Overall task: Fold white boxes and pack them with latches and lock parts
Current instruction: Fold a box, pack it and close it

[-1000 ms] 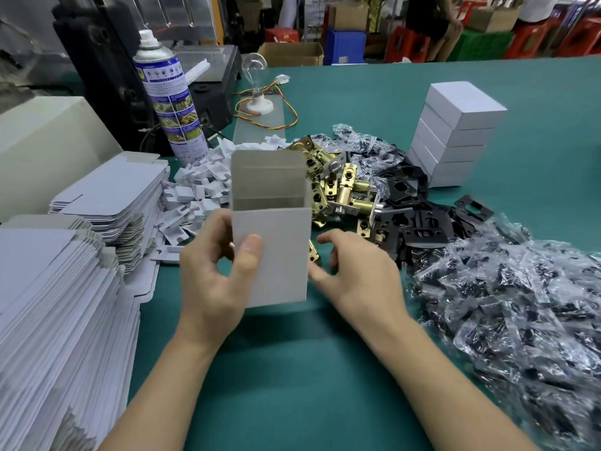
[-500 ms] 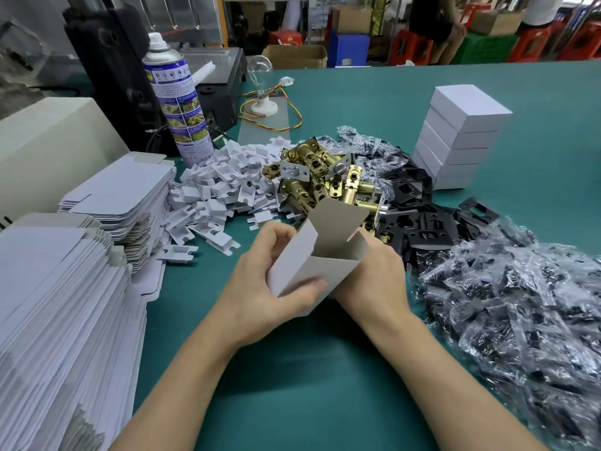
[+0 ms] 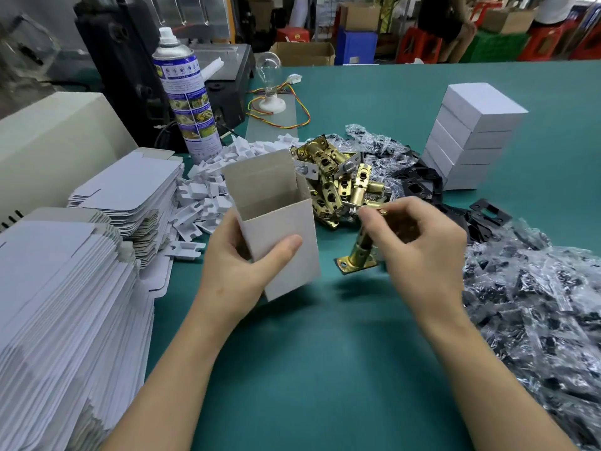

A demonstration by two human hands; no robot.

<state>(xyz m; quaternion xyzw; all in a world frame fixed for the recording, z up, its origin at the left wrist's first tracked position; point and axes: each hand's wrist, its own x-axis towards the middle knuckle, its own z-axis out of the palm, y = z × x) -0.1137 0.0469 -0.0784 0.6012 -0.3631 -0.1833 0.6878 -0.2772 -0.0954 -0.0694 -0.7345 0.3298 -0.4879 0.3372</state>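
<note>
My left hand (image 3: 242,258) grips an upright white box (image 3: 286,229), thumb across its front, top flap standing open. To its right, my right hand (image 3: 419,245) pinches a brass latch (image 3: 361,252) by its upper end; the latch hangs with its faceplate down, just above the green table (image 3: 309,353). Behind both lies a pile of brass latches (image 3: 335,180). Black strike plates (image 3: 419,183) lie right of that pile. Small white plastic parts (image 3: 208,196) are heaped left of it.
Flat white box blanks are stacked at the left (image 3: 61,304) and behind (image 3: 130,193). A stack of closed white boxes (image 3: 471,138) stands back right. Bagged black parts (image 3: 536,307) cover the right. A spray can (image 3: 185,92) and a bulb (image 3: 270,86) stand behind.
The box went from tilted with both hands folding its bottom to upright in my left hand alone. My right hand left the box and picked a brass latch from the pile.
</note>
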